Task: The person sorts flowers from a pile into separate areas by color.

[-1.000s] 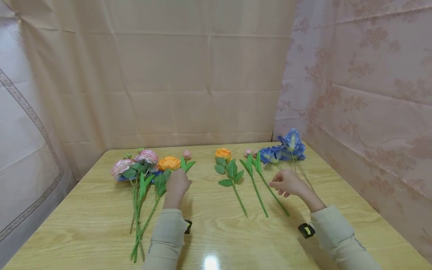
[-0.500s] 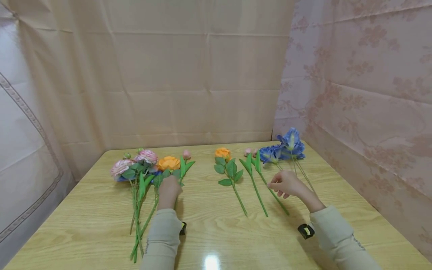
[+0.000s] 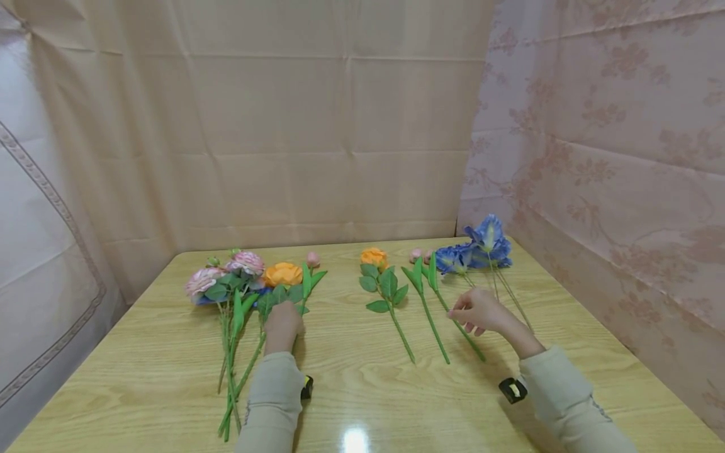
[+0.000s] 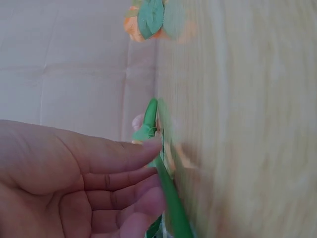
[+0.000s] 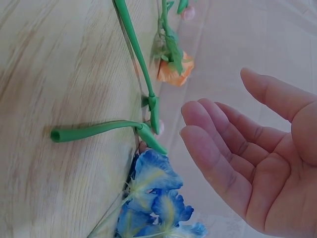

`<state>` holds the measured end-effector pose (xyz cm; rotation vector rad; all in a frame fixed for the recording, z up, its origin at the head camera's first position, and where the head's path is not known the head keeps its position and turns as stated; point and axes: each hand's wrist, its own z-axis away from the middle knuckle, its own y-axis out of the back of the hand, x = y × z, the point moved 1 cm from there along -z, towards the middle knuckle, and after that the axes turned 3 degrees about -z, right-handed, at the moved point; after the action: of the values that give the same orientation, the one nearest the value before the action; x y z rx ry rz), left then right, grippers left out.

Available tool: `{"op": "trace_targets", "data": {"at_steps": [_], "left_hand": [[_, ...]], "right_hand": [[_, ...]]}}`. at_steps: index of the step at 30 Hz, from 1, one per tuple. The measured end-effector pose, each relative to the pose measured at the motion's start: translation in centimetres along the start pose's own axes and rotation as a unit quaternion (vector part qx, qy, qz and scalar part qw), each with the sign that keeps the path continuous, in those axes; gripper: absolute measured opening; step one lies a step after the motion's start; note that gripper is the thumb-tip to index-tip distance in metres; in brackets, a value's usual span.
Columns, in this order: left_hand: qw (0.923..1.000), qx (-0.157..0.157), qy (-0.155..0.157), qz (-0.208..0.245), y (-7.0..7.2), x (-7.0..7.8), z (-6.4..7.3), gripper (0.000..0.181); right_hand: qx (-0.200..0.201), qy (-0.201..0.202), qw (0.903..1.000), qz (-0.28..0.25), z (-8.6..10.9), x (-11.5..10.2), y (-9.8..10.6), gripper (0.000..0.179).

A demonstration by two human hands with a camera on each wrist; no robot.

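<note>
My left hand (image 3: 283, 324) is low over the table beside the left bunch, its thumb and fingertips pinching the green stem of a pink tulip (image 3: 307, 283); the left wrist view shows that stem (image 4: 174, 206) at the fingertips. Just left of it lies an orange rose (image 3: 284, 274), its leaves partly behind my hand. My right hand (image 3: 484, 311) hovers over the right-hand tulip (image 3: 433, 280), fingers loosely bent and holding nothing. In the right wrist view a gap separates the fingertips from the tulip stem (image 5: 94, 130). Blue flowers (image 3: 487, 242) lie beyond it.
Pink peony-like flowers (image 3: 245, 263) with crossing green stems lie at the left. A second orange rose (image 3: 374, 257) and another tulip (image 3: 417, 280) lie between my hands on the wooden table (image 3: 362, 390). Beige curtain (image 3: 317, 151) and patterned cloth (image 3: 617, 163) surround it.
My left hand has shifted left and slightly nearer along the tulip, baring more of its leaves and the rose's leaves. The right hand has barely moved; the flowers stay where they were.
</note>
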<state>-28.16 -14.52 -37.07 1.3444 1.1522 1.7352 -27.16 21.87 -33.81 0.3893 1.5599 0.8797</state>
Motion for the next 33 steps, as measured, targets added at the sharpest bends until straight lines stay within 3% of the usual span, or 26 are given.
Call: {"op": "trace_targets", "data": {"at_steps": [12,19,24,25,26,28,31,32,33], "left_hand": [[0.999,0.023,-0.035,-0.014,-0.5,-0.4,-0.2,0.017],[0.9955,0.064,-0.067,-0.019,-0.3,-0.2,-0.2,0.013],[0.9909,0.097,-0.094,0.001,-1.6,-1.1,-2.8,0.011],[0.9851,0.126,-0.117,0.006,-2.5,-1.8,-4.0,0.01],[0.9829,0.134,-0.126,0.006,-2.8,-2.0,-4.5,0.01],[0.9816,0.135,-0.135,0.003,-3.0,-2.3,-5.3,0.009],[0.9844,0.112,-0.136,0.006,-1.4,-1.3,-4.0,0.006],[0.9886,0.084,-0.124,0.014,-0.1,-0.3,-2.7,0.006],[0.9876,0.079,-0.135,0.02,0.5,0.1,-1.9,0.011]], "right_hand": [[0.003,-0.006,1.0,0.001,0.1,0.0,-0.3,0.02],[0.0,-0.007,1.0,0.004,0.0,0.1,-0.4,0.021],[-0.002,-0.009,1.0,0.001,0.0,0.0,-0.5,0.02],[-0.002,-0.008,1.0,0.0,0.0,0.0,-0.5,0.02],[-0.003,-0.007,1.0,-0.001,0.0,0.0,-0.5,0.02],[-0.006,-0.003,1.0,-0.002,0.0,0.0,-0.6,0.019],[-0.008,0.002,1.0,-0.004,0.0,0.0,-0.7,0.019],[-0.009,0.005,0.9999,-0.004,0.0,-0.1,-0.7,0.019],[-0.008,0.008,0.9999,-0.003,0.0,-0.1,-0.7,0.018]]}}
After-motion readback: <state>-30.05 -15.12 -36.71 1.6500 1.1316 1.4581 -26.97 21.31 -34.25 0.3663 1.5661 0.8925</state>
